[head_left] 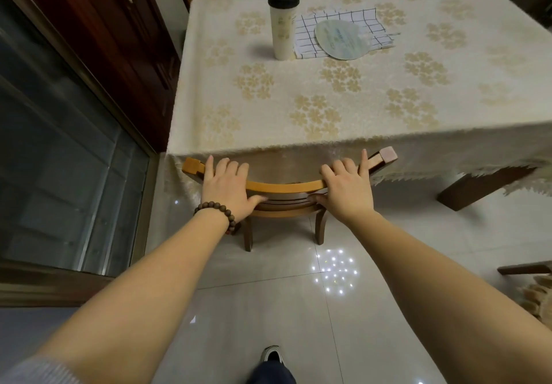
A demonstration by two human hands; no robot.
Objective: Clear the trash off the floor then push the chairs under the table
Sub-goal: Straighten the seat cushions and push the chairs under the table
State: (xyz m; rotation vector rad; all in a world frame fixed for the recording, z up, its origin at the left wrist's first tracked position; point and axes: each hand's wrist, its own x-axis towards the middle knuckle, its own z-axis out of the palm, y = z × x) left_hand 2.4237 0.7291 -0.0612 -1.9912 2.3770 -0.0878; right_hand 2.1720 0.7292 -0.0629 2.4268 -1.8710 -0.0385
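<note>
Left hand (228, 188): my fingers clamped over the chair (286, 188) top rail.
Right hand (348, 188): gripping the same rail.
Chair: tucked against the table (298, 90).

Two bare forearms, left hand (228, 188) with a bracelet of round dark brown wooden beads (219, 210) at the wrist, right hand (348, 191) unadorned, grey knit sleeve edge (35, 371) at near left, dark blue trouser leg (270, 373), black shoe with white trim (271, 353)
</note>
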